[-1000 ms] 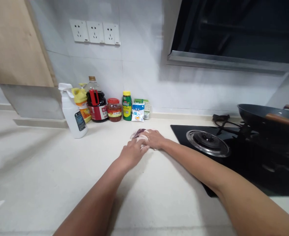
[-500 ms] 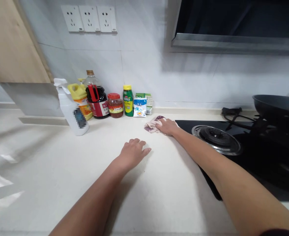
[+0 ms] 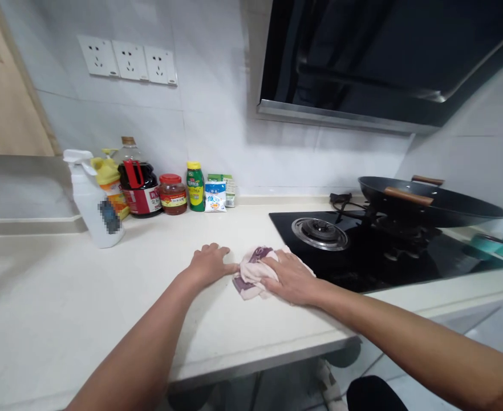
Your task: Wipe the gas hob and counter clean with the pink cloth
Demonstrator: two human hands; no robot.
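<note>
My right hand (image 3: 292,278) presses a crumpled pale pink and purple cloth (image 3: 252,273) onto the white countertop (image 3: 149,319), its fingers bent over the fabric. The cloth lies beside the left edge of the black gas stove (image 3: 341,268). My left hand (image 3: 209,265) rests on the counter just left of the cloth, fingers spread and holding nothing. Its thumb points at the cloth's edge; whether it touches is unclear.
Against the wall stand a white spray bottle (image 3: 93,200), a yellow bottle (image 3: 106,171), a dark sauce bottle (image 3: 142,191), a red-lidded jar (image 3: 173,195), a green bottle (image 3: 195,187) and a salt packet (image 3: 215,197). A wok (image 3: 461,208) sits on the far burner, under the range hood (image 3: 341,63).
My right hand has pulled the cloth from near the wall toward the counter's front. My left hand stays spread, now close to the cloth. The view has swung right, showing the whole wok.
</note>
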